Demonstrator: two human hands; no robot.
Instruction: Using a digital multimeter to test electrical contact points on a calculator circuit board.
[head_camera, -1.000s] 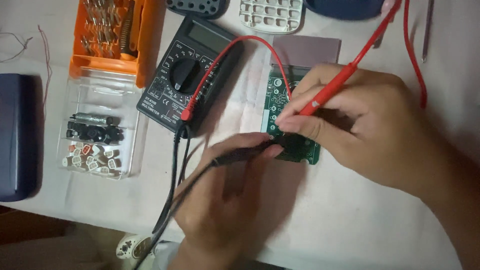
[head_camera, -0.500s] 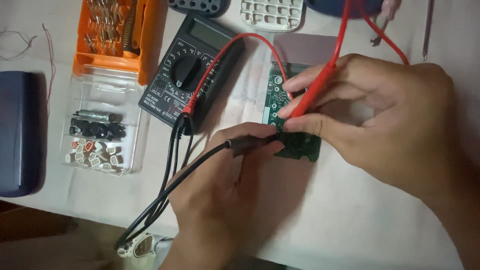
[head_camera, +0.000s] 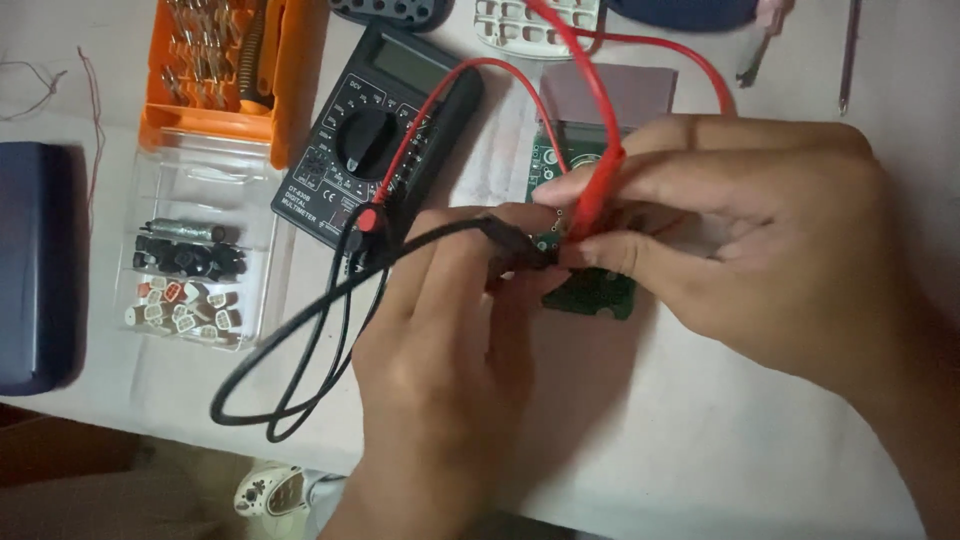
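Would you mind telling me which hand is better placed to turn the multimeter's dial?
Probably the left hand: holding the black probe, it lies just beside the multimeter. The right hand, pinching the red probe over the green circuit board, sits farther away.

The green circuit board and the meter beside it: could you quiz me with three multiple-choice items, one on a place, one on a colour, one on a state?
1. Where does the black multimeter with the round dial lie from the green circuit board?
A. To its left
B. To its right
C. On top of it

2. What colour is the thin plastic probe in the right hand?
A. Black
B. Red
C. Yellow

3. How is the black probe held?
A. Lying loose on the table
B. Pinched in the left hand, tip at the board
C. Hanging from the meter

Answers: 1 A, the meter sits left of the board. 2 B, the red probe runs through those fingers. 3 B, the left fingers grip it at the board.
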